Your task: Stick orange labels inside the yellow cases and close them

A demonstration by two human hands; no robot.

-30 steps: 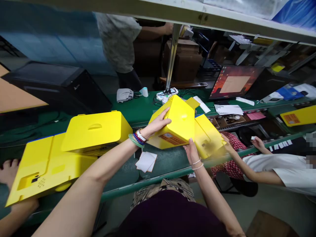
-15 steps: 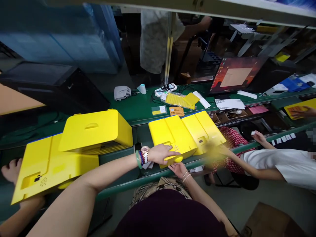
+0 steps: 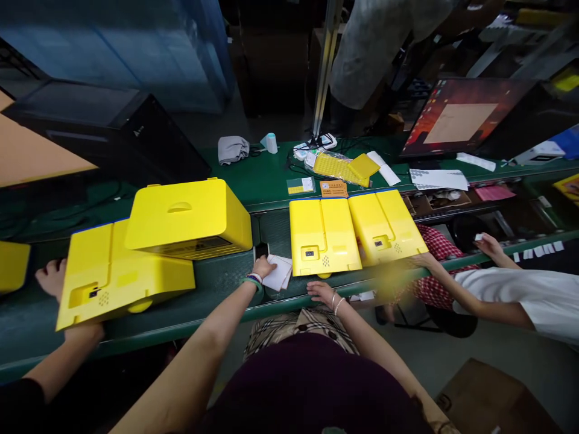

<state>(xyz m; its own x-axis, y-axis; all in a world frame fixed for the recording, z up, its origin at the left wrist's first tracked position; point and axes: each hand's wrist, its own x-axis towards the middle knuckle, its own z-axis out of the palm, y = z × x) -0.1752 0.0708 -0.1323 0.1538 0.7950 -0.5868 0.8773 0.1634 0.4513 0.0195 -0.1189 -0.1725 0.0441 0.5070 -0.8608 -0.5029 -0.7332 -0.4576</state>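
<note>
My left hand (image 3: pixel 263 267) is at the left edge of some white papers (image 3: pixel 279 273) on the dark belt (image 3: pixel 221 274), its fingertips touching them. Whether it grips them is too small to tell. My right hand (image 3: pixel 322 292) has its fingers apart and holds nothing, just below the front edge of a yellow box (image 3: pixel 324 232). A second yellow box (image 3: pixel 384 226) stands against that box on the right. Left of the papers, a yellow box with a handle slot (image 3: pixel 190 217) rests beside and partly over another yellow box (image 3: pixel 104 277).
At the left, another person's hands hold a yellow box. At the right, a person in a white shirt (image 3: pixel 497 292) reaches to the belt. Behind stand a black computer case (image 3: pixel 108 132) and a monitor (image 3: pixel 465 120). A green rail (image 3: pixel 271 310) runs along the front.
My left hand has left the yellow box and moved left and down to the papers. That box now stands straighter, no longer tilted, and my right hand is off it. The camera view has shifted.
</note>
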